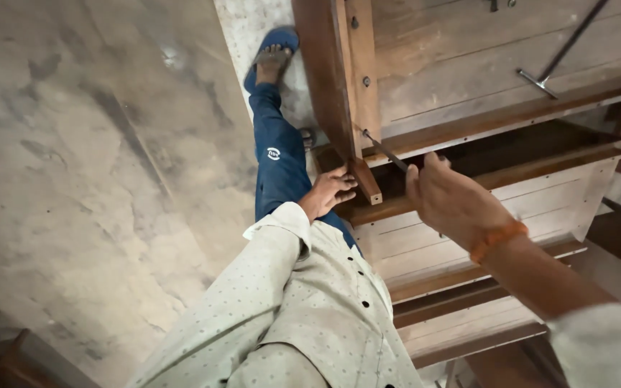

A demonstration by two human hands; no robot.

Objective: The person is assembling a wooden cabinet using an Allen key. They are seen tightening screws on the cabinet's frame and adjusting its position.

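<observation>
Shirt [325,316]: pale dotted cloth with dark buttons, nearest the camera at 6 o'clock.
Right hand [451,201]: clenched round the near end of a thin metal blade, an orange band on the wrist.
Left hand [328,192]: fingers spread and pressed flat on the lower end of the post, gripping nothing.
Blade [386,152]: slim, dark and stiff; it runs from the right fist toward 10 o'clock, its tip at the joint where post meets rail. Likely light, hard and sharp-edged, so best held by its back end, as it is.
Post [346,86]: thick reddish-brown timber with bolts, running to 12 o'clock. It looks heavy and rigid, and should be steadied by its flat faces.
Frame [483,208]: wooden rails and pale boards, at 3 o'clock.
T-bar [551,65]: metal, lying on boards at 1 o'clock, well apart.
Floor [95,158]: grey concrete, a blue sandal [273,54] on the foot at 12 o'clock.
</observation>
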